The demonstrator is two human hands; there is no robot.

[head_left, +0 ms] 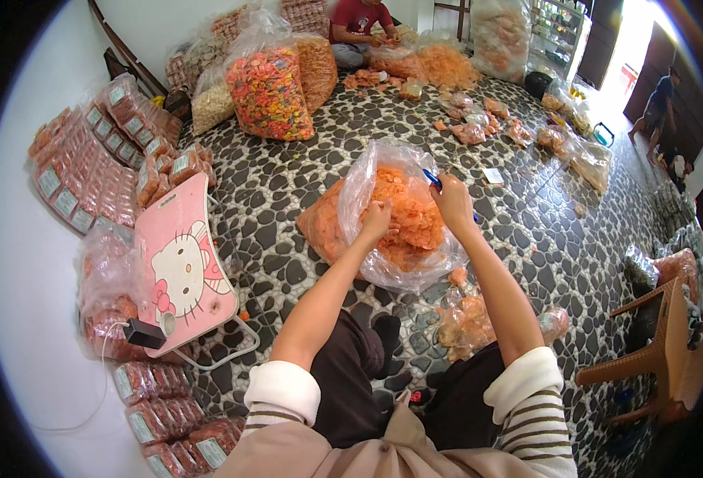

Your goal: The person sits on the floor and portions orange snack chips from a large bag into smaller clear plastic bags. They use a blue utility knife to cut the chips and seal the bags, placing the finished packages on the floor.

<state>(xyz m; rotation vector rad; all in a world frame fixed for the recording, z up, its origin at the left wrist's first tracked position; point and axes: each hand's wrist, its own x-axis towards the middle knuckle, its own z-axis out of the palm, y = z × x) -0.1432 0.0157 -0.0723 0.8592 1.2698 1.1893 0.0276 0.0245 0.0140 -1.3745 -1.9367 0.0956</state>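
Note:
A large clear plastic bag [357,177] full of thin orange chips [403,209] stands open on the floor in front of me. My left hand [378,222] is over the chips at the bag's left side, its fingers curled together; what they hold, if anything, is hidden. At the bag's right side my right hand [452,201] is closed round a slim blue object [431,178]. A bit of blue also shows beside that wrist, and the object's kind is unclear. Near my right knee lie small clear packs of orange chips [465,323].
A pink folding table [178,209] stands at left, among stacked packs [68,179]. Big snack bags [270,92] stand at the back, near a seated person in a red shirt [359,22]. A brown plastic chair [658,342] is at right. Another person [661,99] is near the doorway.

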